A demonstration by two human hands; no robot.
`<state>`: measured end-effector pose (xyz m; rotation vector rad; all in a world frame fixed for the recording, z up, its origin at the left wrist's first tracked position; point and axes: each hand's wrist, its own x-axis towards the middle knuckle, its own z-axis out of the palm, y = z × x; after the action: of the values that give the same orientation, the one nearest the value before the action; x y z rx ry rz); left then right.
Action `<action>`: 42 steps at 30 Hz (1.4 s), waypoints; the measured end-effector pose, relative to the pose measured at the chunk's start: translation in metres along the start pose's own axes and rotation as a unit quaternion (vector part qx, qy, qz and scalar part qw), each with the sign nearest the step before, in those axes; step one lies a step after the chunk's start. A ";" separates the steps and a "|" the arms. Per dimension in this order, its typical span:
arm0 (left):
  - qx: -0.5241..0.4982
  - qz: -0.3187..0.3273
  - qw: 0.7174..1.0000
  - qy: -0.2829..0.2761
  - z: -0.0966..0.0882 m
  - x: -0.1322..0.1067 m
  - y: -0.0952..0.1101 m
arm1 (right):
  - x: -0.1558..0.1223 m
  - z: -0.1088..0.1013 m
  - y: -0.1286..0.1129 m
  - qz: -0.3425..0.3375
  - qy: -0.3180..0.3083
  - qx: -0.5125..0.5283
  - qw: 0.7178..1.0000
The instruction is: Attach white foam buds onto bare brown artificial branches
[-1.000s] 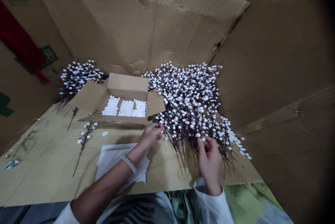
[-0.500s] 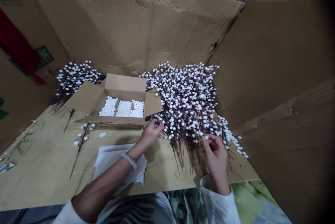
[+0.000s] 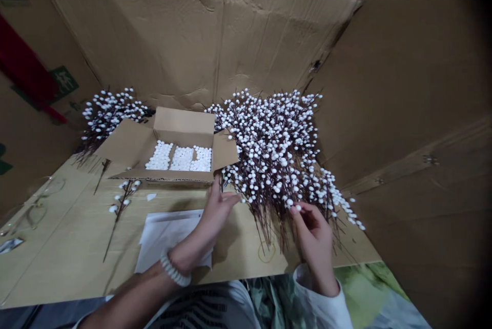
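Note:
My right hand [image 3: 315,231] is closed in a pinch on a white berry [image 3: 299,207] at the front edge of a large pile of berry stems [image 3: 269,149]. These stems are thin and dark brown, with many small white balls on them. To the left, my left hand [image 3: 215,213] is in front of the cardboard box [image 3: 184,176], its thumb and forefinger apart. Nothing shows between those fingers. Inside the open box lie white balls [image 3: 182,158] in three groups.
A single berry stem [image 3: 119,211] lies on the table [image 3: 73,247] at left, near white paper sheets [image 3: 169,231]. Another bunch of stems [image 3: 109,114] rests behind the box. A yellow rubber band [image 3: 266,253] lies near the front. Cardboard walls [image 3: 161,37] enclose the table.
My left hand has drawn back from the pile, down and left, and its fingers have spread. My right hand has shifted slightly left and down, still pinching a white berry.

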<state>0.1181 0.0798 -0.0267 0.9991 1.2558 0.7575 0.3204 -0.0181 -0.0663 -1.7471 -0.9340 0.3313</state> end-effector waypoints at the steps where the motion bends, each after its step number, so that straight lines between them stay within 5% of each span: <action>1: 0.011 0.017 1.000 0.005 0.000 -0.007 0.003 | -0.001 0.000 -0.002 -0.002 0.001 0.001 1.000; 6: 0.011 0.059 0.998 -0.015 0.007 -0.028 0.010 | -0.008 0.006 -0.018 -0.010 0.010 0.038 0.999; 10: -0.006 0.014 0.977 -0.214 0.024 -0.041 -0.003 | -0.016 0.016 -0.034 -0.004 0.019 0.071 0.997; 12: -0.034 -0.037 0.969 -0.244 0.035 -0.047 -0.010 | -0.019 0.020 -0.040 0.009 0.020 0.084 0.996; 16: -0.112 -0.078 0.973 -0.189 0.048 -0.049 -0.012 | -0.024 0.028 -0.049 0.030 0.010 0.111 0.993; 21: -0.181 -0.013 0.965 -0.187 0.052 -0.044 -0.002 | -0.031 0.031 -0.051 0.005 -0.012 0.104 0.995; 27: -0.210 0.034 0.972 -0.099 0.053 -0.041 0.004 | -0.038 0.033 -0.051 -0.019 -0.041 0.102 0.994; 33: -0.259 0.025 0.959 -0.111 0.048 -0.036 0.013 | -0.045 0.035 -0.053 0.016 -0.046 0.188 0.981; 38: -0.319 -0.006 0.939 -0.127 0.042 -0.031 0.018 | -0.056 0.034 -0.043 0.110 -0.128 0.250 0.953; 42: -0.316 -0.004 0.938 -0.142 0.038 -0.028 0.019 | -0.063 0.036 -0.038 0.163 -0.116 0.283 0.938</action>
<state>0.1511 0.0552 0.0031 0.5432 0.6892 0.8968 0.2403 -0.0345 -0.0596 -1.3322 -0.6188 0.9434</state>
